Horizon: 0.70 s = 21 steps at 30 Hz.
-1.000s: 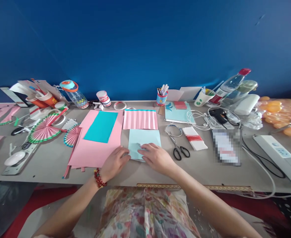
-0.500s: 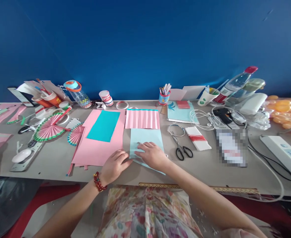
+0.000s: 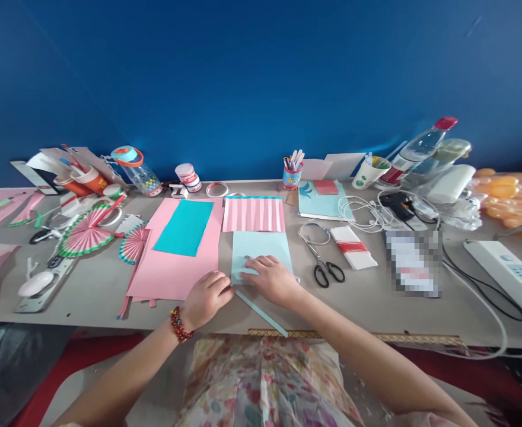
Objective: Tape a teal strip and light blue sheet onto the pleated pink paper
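A light blue paper sheet point(image 3: 261, 246) lies on the grey table point(image 3: 359, 296) in front of me. My right hand point(image 3: 272, 279) presses flat on its near edge, fingers together. My left hand point(image 3: 207, 296), with a red bead bracelet at the wrist, is curled at the sheet's near left corner, pinching a thin light blue strip point(image 3: 261, 311) that runs from the sheet toward the table's front edge. Beyond the sheet lies a pleated pink paper point(image 3: 252, 214). To the left is a pink sheet point(image 3: 176, 261) with a teal rectangle point(image 3: 184, 227) on it.
Black-handled scissors point(image 3: 325, 267) lie right of the sheet. Pink paper fans point(image 3: 85, 234) and a white mouse point(image 3: 35, 283) sit at left. Cups, bottles, tape rolls and cables line the back. A power strip point(image 3: 508, 270) and oranges point(image 3: 505, 193) are at far right. Another person's arm shows at the left edge.
A thin light blue strip now separates from the sheet's near edge and slants toward the table front. My hands stay at the near edge, shifted only slightly.
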Each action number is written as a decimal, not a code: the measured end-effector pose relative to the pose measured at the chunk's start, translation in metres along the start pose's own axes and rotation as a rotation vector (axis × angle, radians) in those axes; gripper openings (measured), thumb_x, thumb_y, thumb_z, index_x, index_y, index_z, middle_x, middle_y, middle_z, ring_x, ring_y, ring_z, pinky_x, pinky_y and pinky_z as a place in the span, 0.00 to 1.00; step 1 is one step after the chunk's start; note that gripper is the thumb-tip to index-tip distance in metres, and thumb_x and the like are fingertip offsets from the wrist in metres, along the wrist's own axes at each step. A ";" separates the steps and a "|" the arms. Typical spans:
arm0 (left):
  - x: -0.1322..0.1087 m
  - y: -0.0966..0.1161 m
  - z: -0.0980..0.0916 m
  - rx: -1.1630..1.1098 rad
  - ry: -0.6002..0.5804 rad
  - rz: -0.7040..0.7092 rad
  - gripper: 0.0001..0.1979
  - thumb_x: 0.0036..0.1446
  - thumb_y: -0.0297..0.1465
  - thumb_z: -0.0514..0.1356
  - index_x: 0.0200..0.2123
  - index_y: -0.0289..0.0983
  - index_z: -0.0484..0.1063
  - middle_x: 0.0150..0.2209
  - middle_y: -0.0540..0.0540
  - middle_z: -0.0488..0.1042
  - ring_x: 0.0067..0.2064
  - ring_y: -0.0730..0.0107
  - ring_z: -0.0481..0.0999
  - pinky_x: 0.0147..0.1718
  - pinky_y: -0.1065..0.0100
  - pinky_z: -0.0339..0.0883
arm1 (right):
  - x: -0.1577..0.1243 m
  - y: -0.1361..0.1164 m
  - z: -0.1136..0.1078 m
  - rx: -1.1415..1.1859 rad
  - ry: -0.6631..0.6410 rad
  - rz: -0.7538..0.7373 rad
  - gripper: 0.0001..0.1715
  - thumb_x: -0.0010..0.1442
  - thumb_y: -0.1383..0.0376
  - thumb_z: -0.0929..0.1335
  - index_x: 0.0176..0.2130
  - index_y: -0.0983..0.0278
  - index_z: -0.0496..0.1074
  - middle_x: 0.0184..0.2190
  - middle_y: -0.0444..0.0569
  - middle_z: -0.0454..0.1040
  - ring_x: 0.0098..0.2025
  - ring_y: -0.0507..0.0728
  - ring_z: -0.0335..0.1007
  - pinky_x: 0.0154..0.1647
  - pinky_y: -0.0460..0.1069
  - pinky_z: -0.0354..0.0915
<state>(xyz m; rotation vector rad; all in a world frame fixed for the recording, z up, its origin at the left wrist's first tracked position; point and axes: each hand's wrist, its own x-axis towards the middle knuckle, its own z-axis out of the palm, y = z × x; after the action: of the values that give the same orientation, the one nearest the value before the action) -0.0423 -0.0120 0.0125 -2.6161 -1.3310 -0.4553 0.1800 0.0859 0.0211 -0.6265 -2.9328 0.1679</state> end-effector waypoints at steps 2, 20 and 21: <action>-0.001 0.000 0.000 -0.005 -0.001 -0.005 0.09 0.65 0.25 0.55 0.35 0.38 0.74 0.36 0.45 0.70 0.42 0.63 0.69 0.44 0.62 0.67 | 0.000 0.000 0.001 -0.008 0.007 -0.009 0.16 0.69 0.63 0.61 0.52 0.55 0.72 0.54 0.50 0.70 0.53 0.61 0.63 0.50 0.56 0.60; -0.013 0.004 -0.006 -0.251 0.000 -0.140 0.09 0.65 0.24 0.52 0.39 0.38 0.72 0.41 0.44 0.74 0.47 0.62 0.71 0.48 0.61 0.67 | 0.002 0.001 0.003 0.030 0.016 0.001 0.16 0.67 0.66 0.64 0.52 0.55 0.73 0.54 0.52 0.70 0.53 0.61 0.63 0.51 0.56 0.60; -0.012 0.005 -0.008 -0.326 0.015 -0.193 0.10 0.66 0.24 0.52 0.40 0.38 0.72 0.42 0.44 0.74 0.47 0.63 0.71 0.48 0.62 0.67 | 0.002 0.001 0.004 0.030 0.017 0.002 0.16 0.67 0.66 0.64 0.52 0.55 0.73 0.55 0.52 0.70 0.53 0.61 0.63 0.51 0.56 0.60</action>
<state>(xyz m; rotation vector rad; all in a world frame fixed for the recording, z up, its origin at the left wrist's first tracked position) -0.0466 -0.0265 0.0158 -2.7360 -1.6350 -0.7792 0.1782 0.0870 0.0177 -0.6236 -2.9080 0.2048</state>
